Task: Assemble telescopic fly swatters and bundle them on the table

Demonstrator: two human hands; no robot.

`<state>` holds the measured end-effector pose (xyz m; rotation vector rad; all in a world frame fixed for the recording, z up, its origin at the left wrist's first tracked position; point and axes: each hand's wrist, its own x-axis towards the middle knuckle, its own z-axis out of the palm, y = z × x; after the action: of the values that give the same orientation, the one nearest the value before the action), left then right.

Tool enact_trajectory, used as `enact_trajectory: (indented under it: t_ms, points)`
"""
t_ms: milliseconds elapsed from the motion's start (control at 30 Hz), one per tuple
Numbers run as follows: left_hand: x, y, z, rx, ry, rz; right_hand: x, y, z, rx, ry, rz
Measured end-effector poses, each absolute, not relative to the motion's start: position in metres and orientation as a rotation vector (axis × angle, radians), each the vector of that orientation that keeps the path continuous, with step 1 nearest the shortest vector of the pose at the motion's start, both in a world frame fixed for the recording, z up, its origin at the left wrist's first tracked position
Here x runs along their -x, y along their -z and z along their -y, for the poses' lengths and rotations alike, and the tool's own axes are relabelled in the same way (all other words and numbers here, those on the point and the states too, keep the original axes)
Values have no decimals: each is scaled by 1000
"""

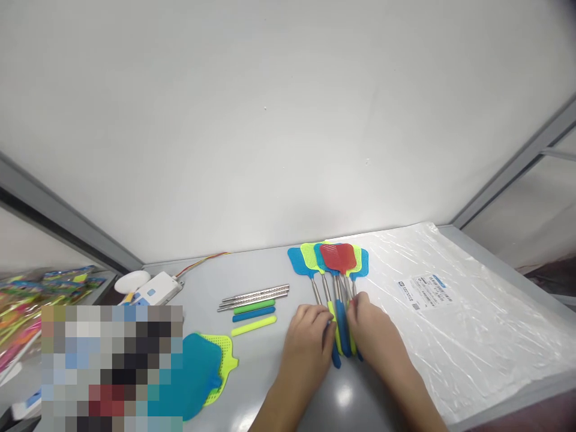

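Observation:
A bunch of several assembled fly swatters (333,259) lies on the grey table (270,366), heads fanned out at the far end in blue, yellow-green and red. Their metal rods run toward me into blue and yellow grips (342,327). My left hand (310,342) presses against the grips from the left, fingers curled. My right hand (373,336) presses on them from the right, fingers curled around the bundle. Both hands squeeze the handles together.
Loose metal rods (254,296) and green, blue and yellow grip sleeves (254,317) lie left of the hands. Spare swatter heads (211,366) sit near the front left. A white device with wires (155,289) is farther left. A stack of clear plastic bags (450,306) covers the right side.

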<state>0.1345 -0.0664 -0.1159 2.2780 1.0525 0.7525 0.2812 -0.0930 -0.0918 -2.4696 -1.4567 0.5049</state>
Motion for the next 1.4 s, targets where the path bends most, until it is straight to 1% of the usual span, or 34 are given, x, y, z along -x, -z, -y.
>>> enact_trajectory:
  t_ms: [300, 767, 1233, 1400]
  points:
    - [-135, 120, 69, -2329, -692, -1061, -271, 95, 84, 2554, -309, 1666]
    - [-136, 120, 70, -2364, -738, -1002, -277, 95, 83, 2531, -386, 1713]
    - [-134, 116, 68, -2341, -778, -972, -276, 96, 88, 2511, -358, 1727]
    - [-126, 107, 66, -2329, -823, -1013, -278, 97, 92, 2452, -348, 1723]
